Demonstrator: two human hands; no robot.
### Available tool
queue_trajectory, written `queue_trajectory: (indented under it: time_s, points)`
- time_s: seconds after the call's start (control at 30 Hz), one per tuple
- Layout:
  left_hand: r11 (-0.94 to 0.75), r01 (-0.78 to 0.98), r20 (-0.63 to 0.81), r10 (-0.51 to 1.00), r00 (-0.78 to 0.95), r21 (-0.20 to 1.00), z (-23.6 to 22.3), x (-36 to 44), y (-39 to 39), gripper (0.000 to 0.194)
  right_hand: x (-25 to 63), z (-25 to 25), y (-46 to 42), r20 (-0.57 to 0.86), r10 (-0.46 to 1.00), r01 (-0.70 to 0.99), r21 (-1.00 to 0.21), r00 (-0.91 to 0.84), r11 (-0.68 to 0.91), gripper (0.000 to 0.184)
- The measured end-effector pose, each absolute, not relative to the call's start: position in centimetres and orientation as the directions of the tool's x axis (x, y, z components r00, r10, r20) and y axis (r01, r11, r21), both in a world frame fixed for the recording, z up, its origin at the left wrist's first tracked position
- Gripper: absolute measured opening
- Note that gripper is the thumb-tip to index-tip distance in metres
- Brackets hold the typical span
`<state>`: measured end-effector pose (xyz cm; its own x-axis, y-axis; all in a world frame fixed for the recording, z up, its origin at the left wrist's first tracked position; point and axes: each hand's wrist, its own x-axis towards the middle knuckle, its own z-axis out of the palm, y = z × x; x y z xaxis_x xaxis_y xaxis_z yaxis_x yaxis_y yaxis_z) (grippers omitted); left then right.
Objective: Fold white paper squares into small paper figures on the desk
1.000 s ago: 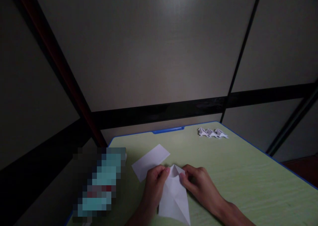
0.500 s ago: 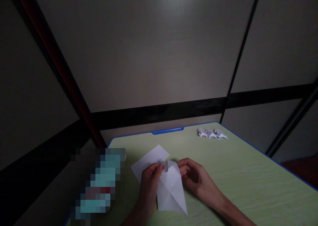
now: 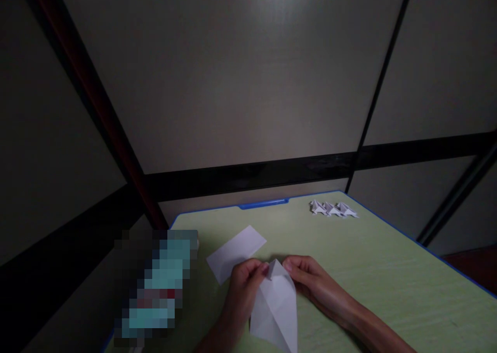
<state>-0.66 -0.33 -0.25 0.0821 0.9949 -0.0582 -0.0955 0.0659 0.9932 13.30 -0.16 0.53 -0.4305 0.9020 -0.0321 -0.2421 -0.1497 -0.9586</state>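
Note:
A creased sheet of white paper (image 3: 274,309) is held between my two hands near the front of the table. Its far end is folded to a small raised point, and diagonal creases run down toward me. My left hand (image 3: 245,283) pinches the left side of that folded end between thumb and fingers. On the other side, my right hand (image 3: 306,275) is closed on the upper right edge, thumb on top. Just beyond my left hand lies a second white paper rectangle (image 3: 235,252), flat on the table.
Three small folded white paper figures (image 3: 333,208) stand in a row at the back right of the green table (image 3: 380,270). A blurred-out teal object (image 3: 163,280) is at the left edge. A blue handle-like strip (image 3: 264,204) sits at the back edge, before panelled doors.
My right hand loosened from the paper's right edge, then closed on it again. The far end went from an opened pocket to a narrower point. My left hand kept its grip.

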Motion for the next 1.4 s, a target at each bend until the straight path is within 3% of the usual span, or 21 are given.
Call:
queue_trajectory:
  time_s: [0.43,0.7,1.4]
  points:
    - [0.103,-0.065,-0.099,0.993,0.062,0.993,-0.10,-0.65,-0.51,0.011,13.24,0.99,-0.43,0.006,0.907,-0.055,-0.998,-0.420,-0.019,0.035]
    - [0.078,-0.072,-0.074,0.996,0.058,0.994,-0.21,-0.73,-0.42,0.013,13.01,1.02,-0.56,0.016,0.909,0.010,-1.000,-0.416,0.022,0.039]
    - [0.034,-0.088,-0.034,0.999,0.000,0.996,-0.42,-0.92,-0.22,0.023,13.08,1.26,-0.88,0.049,0.892,-0.002,-0.999,-0.450,0.053,0.030]
